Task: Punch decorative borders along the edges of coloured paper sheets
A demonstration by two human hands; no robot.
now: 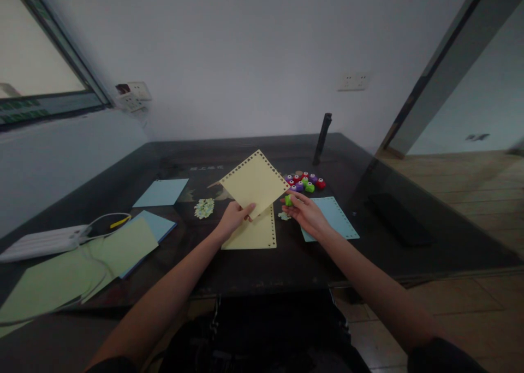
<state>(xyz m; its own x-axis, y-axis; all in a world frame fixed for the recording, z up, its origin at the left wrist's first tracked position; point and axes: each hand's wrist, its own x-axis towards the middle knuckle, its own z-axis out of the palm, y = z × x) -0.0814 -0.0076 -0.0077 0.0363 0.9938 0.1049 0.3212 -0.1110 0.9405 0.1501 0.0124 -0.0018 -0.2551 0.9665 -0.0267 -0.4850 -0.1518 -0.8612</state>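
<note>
My left hand (235, 219) pinches the lower corner of a yellow sheet of paper (256, 182), raised and tilted, with small punched holes along its upper edges. My right hand (308, 213) grips a small green craft punch (289, 200) close to the sheet's right corner; whether the punch touches the paper I cannot tell. Beneath lies another yellow sheet (249, 237), holed along its right side. A light blue sheet (333, 217) with punched edges sits partly under my right hand. Several red, purple and green craft punches (305, 182) are grouped behind that hand.
Paper cut-outs form a pile (203, 208) on the dark table (262, 274). Left are a blue sheet (161, 193), green sheets (82, 266), a white power strip (45, 242) and a loose cable. A black upright object (322, 138) and a flat black object (399, 220) are at right.
</note>
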